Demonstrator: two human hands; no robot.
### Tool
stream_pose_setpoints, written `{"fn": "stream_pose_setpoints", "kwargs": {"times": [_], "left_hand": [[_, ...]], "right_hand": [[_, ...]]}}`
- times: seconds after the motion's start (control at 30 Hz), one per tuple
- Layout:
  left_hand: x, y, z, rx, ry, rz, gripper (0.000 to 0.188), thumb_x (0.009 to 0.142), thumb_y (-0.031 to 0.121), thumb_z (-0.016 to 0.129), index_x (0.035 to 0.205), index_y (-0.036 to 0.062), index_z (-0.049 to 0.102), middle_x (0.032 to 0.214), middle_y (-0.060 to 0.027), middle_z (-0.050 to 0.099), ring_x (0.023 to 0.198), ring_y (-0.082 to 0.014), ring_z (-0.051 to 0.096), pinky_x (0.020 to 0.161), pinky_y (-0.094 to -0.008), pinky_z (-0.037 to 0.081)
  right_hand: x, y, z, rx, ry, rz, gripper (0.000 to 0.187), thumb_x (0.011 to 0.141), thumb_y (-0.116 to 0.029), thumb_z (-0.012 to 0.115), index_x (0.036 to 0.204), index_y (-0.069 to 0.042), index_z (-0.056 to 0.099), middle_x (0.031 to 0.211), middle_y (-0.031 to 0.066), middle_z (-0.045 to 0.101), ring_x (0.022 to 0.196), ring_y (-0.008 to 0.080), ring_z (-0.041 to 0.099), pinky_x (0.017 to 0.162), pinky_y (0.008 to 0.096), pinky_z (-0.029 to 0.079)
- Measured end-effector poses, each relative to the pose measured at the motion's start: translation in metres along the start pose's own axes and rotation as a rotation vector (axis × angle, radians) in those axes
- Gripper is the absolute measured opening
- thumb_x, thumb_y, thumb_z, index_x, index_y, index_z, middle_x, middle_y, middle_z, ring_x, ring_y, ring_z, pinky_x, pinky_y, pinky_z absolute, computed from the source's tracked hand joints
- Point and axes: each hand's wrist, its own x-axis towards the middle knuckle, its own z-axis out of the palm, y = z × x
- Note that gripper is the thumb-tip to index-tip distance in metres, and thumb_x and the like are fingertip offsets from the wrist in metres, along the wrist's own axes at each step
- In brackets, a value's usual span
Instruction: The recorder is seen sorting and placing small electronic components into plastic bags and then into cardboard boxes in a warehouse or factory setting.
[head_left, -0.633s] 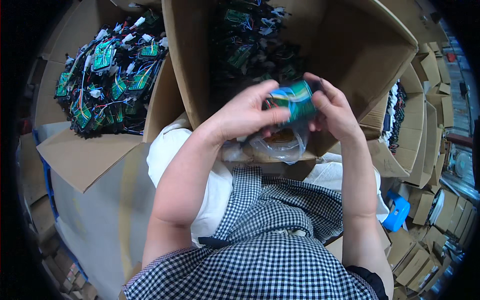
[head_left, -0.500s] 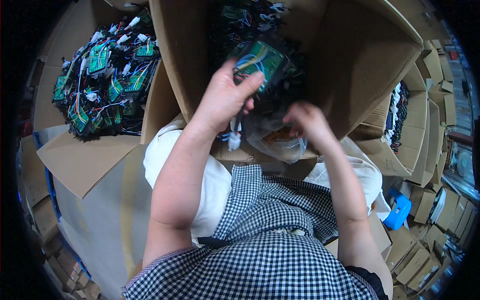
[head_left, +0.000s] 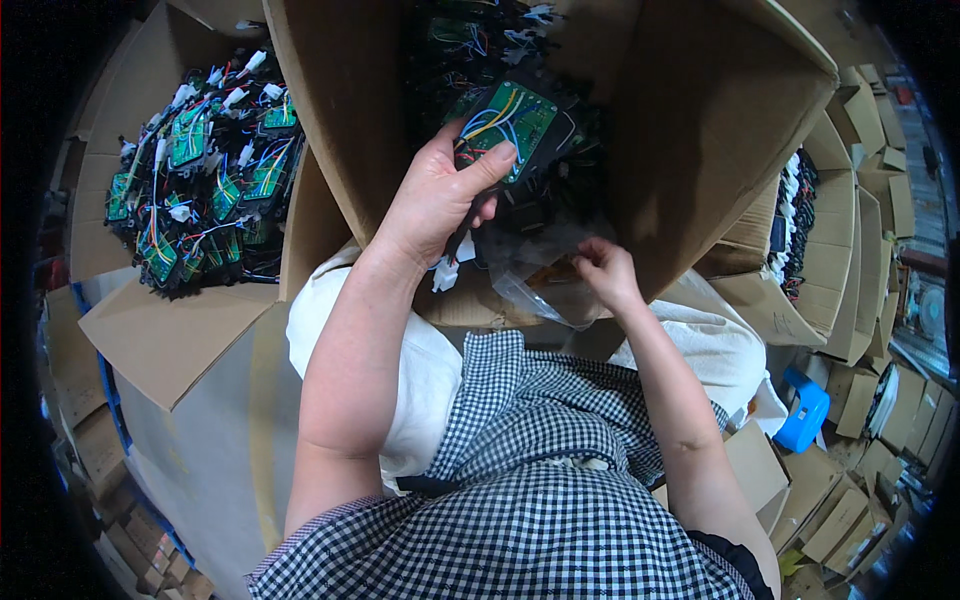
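Note:
My left hand (head_left: 437, 195) is closed around a green circuit board (head_left: 520, 125) with a dark backing and blue, yellow and red wires. Its thumb lies over the lower edge of the board, and a white plug (head_left: 446, 274) hangs below on a dark cable. At a clear plastic bag (head_left: 530, 290) on the near side of the big cardboard box (head_left: 720, 130), my right hand (head_left: 610, 272) has its thumb and fingers pinched together. Orange-brown bits show through the bag. What the pinch holds is too small to make out. More wired boards (head_left: 465, 40) fill the far part of the box.
At the left stands an open carton (head_left: 180, 335) heaped with wired circuit boards (head_left: 205, 190). Another open carton (head_left: 835, 250) at the right holds white plugs and black cables. A blue plastic object (head_left: 803, 410) lies at the right, with several more cardboard boxes around it.
The right hand has come down slightly to the left and its fingers have closed at the bag. The left hand still holds the board, now tilted a little differently, and the plug has swung left.

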Motion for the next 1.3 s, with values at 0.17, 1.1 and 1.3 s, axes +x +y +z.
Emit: {"fn": "stream_pose_setpoints", "kwargs": {"times": [0.17,1.1,1.3], "left_hand": [[-0.008,-0.009,0.006,-0.195,-0.187,-0.154,0.053,0.084,0.026,0.068,0.127,0.0076,0.043,0.093,-0.0027,0.059,0.059,-0.0073,0.055,0.050,-0.0185,0.047],[-0.008,-0.031,0.020,-0.345,-0.276,-0.188,0.037,0.085,0.023,0.068,0.115,0.0092,0.052,0.091,-0.0018,0.059,0.067,-0.0079,0.056,0.054,-0.0204,0.050],[-0.007,-0.023,0.020,-0.449,-0.276,-0.181,0.037,0.087,0.019,0.065,0.118,0.0097,0.048,0.090,-0.0042,0.061,0.064,-0.0112,0.058,0.053,-0.0225,0.053]], "right_hand": [[-0.010,-0.072,-0.042,0.930,0.002,0.290,0.020,0.080,-0.003,0.065,0.099,-0.002,0.059,0.078,0.0032,0.062,0.059,0.0082,0.052,0.052,0.0209,0.041],[-0.041,-0.079,-0.028,1.111,0.179,0.043,0.017,0.079,0.002,0.067,0.094,-0.003,0.060,0.086,0.0054,0.063,0.079,0.0137,0.060,0.079,0.0275,0.050],[-0.043,-0.052,-0.029,0.066,-0.031,0.192,0.034,0.083,-0.006,0.064,0.116,0.003,0.056,0.100,0.0085,0.063,0.087,0.0134,0.060,0.075,0.0267,0.049]]}}
